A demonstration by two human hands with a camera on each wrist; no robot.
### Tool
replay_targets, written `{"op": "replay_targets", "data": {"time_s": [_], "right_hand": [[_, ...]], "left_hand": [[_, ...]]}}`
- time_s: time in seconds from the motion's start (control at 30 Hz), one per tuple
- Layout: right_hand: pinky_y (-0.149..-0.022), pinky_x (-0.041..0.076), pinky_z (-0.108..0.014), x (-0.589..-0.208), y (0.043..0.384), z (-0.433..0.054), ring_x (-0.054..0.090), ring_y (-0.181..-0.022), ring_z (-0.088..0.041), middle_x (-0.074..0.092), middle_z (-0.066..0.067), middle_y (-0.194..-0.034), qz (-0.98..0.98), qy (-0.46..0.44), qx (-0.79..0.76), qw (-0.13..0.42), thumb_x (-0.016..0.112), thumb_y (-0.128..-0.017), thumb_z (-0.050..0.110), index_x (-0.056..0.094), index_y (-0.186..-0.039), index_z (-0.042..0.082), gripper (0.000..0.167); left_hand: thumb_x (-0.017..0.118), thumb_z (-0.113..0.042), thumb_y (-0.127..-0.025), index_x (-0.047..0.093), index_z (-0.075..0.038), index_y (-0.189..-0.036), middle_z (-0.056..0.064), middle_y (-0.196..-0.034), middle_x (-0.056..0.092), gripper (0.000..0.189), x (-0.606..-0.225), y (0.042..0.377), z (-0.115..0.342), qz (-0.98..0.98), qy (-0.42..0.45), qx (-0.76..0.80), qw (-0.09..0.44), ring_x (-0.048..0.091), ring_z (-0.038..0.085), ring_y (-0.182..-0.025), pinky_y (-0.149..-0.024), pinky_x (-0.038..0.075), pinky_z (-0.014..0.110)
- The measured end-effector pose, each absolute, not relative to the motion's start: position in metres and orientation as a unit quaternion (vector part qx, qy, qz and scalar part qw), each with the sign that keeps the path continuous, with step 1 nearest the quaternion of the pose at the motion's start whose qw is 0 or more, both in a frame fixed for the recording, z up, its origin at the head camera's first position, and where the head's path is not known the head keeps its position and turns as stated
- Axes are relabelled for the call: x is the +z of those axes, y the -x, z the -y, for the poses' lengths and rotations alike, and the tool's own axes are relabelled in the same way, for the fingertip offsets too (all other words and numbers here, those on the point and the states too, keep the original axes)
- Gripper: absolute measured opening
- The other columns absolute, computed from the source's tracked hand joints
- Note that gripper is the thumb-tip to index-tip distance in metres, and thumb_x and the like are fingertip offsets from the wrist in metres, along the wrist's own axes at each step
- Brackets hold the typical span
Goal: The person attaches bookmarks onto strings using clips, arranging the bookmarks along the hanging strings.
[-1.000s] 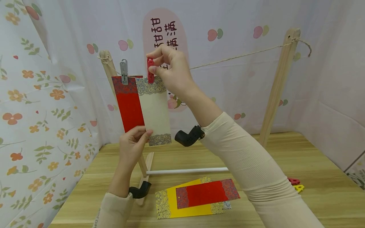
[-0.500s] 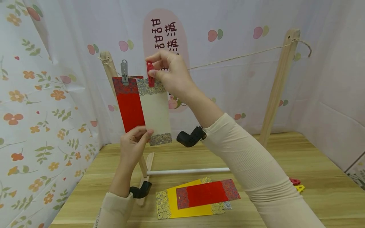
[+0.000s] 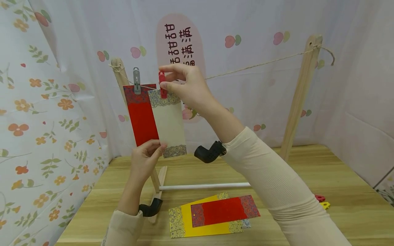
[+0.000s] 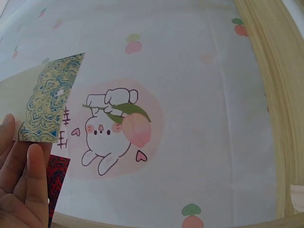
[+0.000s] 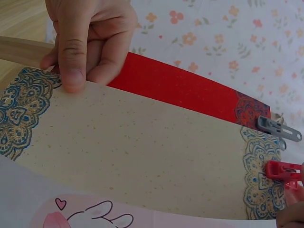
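Note:
A cream card (image 3: pixel 169 126) with patterned bands at both ends hangs upright by the twine. My left hand (image 3: pixel 144 159) pinches its lower left edge between thumb and fingers. Up at the card's top band, my right hand (image 3: pixel 189 82) pinches a red clothespin (image 3: pixel 162 85), whose lower end lies over the band. Just to the left, a red card (image 3: pixel 141 119) hangs under a grey clothespin (image 3: pixel 136 82); the cream card overlaps its edge. In the right wrist view, the red clothespin (image 5: pixel 282 170) sits across the cream card's patterned end.
The twine (image 3: pixel 261 65) runs between two wooden posts (image 3: pixel 298 99). A white rod (image 3: pixel 203 186) joins the stand low down. On the table lie a yellow card (image 3: pixel 187 223), another red card (image 3: pixel 224 210) over it, and red and yellow clothespins (image 3: pixel 324 205) at the right.
My right hand has sunk slightly with the red clothespin and the cream card's top edge. The head view has shifted a little; my left hand keeps its hold on the card.

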State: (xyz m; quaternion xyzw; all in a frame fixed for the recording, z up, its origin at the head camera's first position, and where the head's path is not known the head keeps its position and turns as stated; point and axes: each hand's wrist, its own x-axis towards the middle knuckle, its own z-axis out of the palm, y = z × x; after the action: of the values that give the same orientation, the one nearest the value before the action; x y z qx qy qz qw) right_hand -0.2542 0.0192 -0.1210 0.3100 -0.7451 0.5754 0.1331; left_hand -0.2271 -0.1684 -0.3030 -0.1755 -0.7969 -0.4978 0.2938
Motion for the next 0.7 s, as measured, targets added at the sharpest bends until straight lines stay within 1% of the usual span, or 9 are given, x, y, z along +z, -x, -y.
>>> {"op": "replay_targets", "data": {"time_s": [0.07, 0.13, 0.2, 0.23, 0.3, 0.4, 0.5, 0.57, 0.7], "right_hand": [[-0.063, 0.050, -0.020, -0.124, 0.253, -0.022, 0.063, -0.079, -0.011, 0.072, -0.007, -0.113, 0.738, -0.316, 0.581, 0.132, 0.069, -0.093, 0.009, 0.064, -0.131, 0.011, 0.039], [-0.052, 0.045, -0.022, -0.127, 0.252, -0.026, 0.054, -0.062, -0.012, 0.071, -0.005, -0.116, 0.732, -0.320, 0.586, 0.137, 0.069, -0.093, 0.010, 0.064, -0.131, 0.013, 0.038], [-0.044, 0.041, -0.024, -0.130, 0.250, -0.031, 0.044, -0.048, -0.018, 0.070, -0.006, -0.119, 0.718, -0.321, 0.602, 0.136, 0.068, -0.094, 0.010, 0.065, -0.130, 0.012, 0.037], [-0.044, 0.042, -0.024, -0.132, 0.250, -0.034, 0.041, -0.044, -0.020, 0.070, -0.006, -0.120, 0.709, -0.322, 0.612, 0.137, 0.068, -0.094, 0.009, 0.065, -0.129, 0.012, 0.036], [-0.045, 0.043, -0.024, -0.137, 0.248, -0.040, 0.042, -0.044, -0.020, 0.070, -0.009, -0.120, 0.691, -0.322, 0.632, 0.139, 0.068, -0.093, 0.008, 0.066, -0.127, 0.010, 0.034], [-0.046, 0.044, -0.026, -0.145, 0.244, -0.049, 0.044, -0.045, -0.019, 0.071, -0.010, -0.116, 0.673, -0.322, 0.650, 0.146, 0.068, -0.093, 0.006, 0.068, -0.124, 0.008, 0.031], [-0.048, 0.045, -0.029, -0.154, 0.240, -0.058, 0.047, -0.046, -0.019, 0.072, -0.008, -0.111, 0.668, -0.322, 0.654, 0.152, 0.069, -0.093, 0.007, 0.069, -0.121, 0.007, 0.028], [-0.051, 0.047, -0.029, -0.161, 0.237, -0.066, 0.049, -0.048, -0.020, 0.073, -0.006, -0.109, 0.670, -0.321, 0.651, 0.155, 0.069, -0.093, 0.008, 0.070, -0.120, 0.007, 0.027], [-0.054, 0.042, -0.025, -0.180, 0.232, -0.084, 0.057, -0.058, -0.020, 0.073, 0.001, -0.107, 0.687, -0.309, 0.640, 0.151, 0.068, -0.094, 0.008, 0.070, -0.119, 0.007, 0.026]], "left_hand": [[0.071, -0.003, -0.090, 0.074, 0.004, -0.098, 0.022, -0.089, 0.075, 0.011, -0.307, 0.225, 0.172, 0.809, 0.165, -0.491, 0.279, 0.062, -0.005, -0.071, -0.067, 0.052, 0.011], [0.071, -0.006, -0.090, 0.074, 0.002, -0.100, 0.019, -0.092, 0.076, 0.014, -0.312, 0.223, 0.175, 0.819, 0.160, -0.487, 0.258, 0.064, -0.006, -0.075, -0.070, 0.053, 0.011], [0.071, -0.009, -0.091, 0.073, 0.001, -0.103, 0.017, -0.094, 0.076, 0.016, -0.318, 0.220, 0.178, 0.826, 0.161, -0.488, 0.232, 0.068, -0.004, -0.079, -0.074, 0.054, 0.013], [0.070, -0.011, -0.092, 0.073, 0.000, -0.104, 0.016, -0.094, 0.077, 0.017, -0.321, 0.219, 0.179, 0.830, 0.161, -0.487, 0.218, 0.069, -0.002, -0.080, -0.075, 0.054, 0.014], [0.068, -0.012, -0.093, 0.072, 0.000, -0.106, 0.015, -0.094, 0.077, 0.018, -0.328, 0.216, 0.181, 0.831, 0.169, -0.493, 0.192, 0.072, 0.003, -0.082, -0.078, 0.055, 0.016], [0.067, -0.012, -0.095, 0.072, 0.000, -0.106, 0.014, -0.093, 0.077, 0.018, -0.335, 0.212, 0.185, 0.831, 0.178, -0.499, 0.167, 0.074, 0.009, -0.082, -0.081, 0.056, 0.018], [0.066, -0.011, -0.095, 0.071, 0.001, -0.107, 0.015, -0.094, 0.077, 0.018, -0.341, 0.209, 0.186, 0.828, 0.189, -0.507, 0.143, 0.074, 0.011, -0.082, -0.082, 0.056, 0.020], [0.065, -0.013, -0.096, 0.071, 0.000, -0.109, 0.015, -0.096, 0.076, 0.019, -0.345, 0.207, 0.185, 0.828, 0.198, -0.512, 0.116, 0.074, 0.011, -0.084, -0.083, 0.056, 0.020], [0.064, -0.017, -0.097, 0.070, -0.002, -0.111, 0.016, -0.101, 0.076, 0.021, -0.354, 0.207, 0.180, 0.831, 0.218, -0.509, 0.054, 0.074, 0.017, -0.089, -0.085, 0.056, 0.021]]}}
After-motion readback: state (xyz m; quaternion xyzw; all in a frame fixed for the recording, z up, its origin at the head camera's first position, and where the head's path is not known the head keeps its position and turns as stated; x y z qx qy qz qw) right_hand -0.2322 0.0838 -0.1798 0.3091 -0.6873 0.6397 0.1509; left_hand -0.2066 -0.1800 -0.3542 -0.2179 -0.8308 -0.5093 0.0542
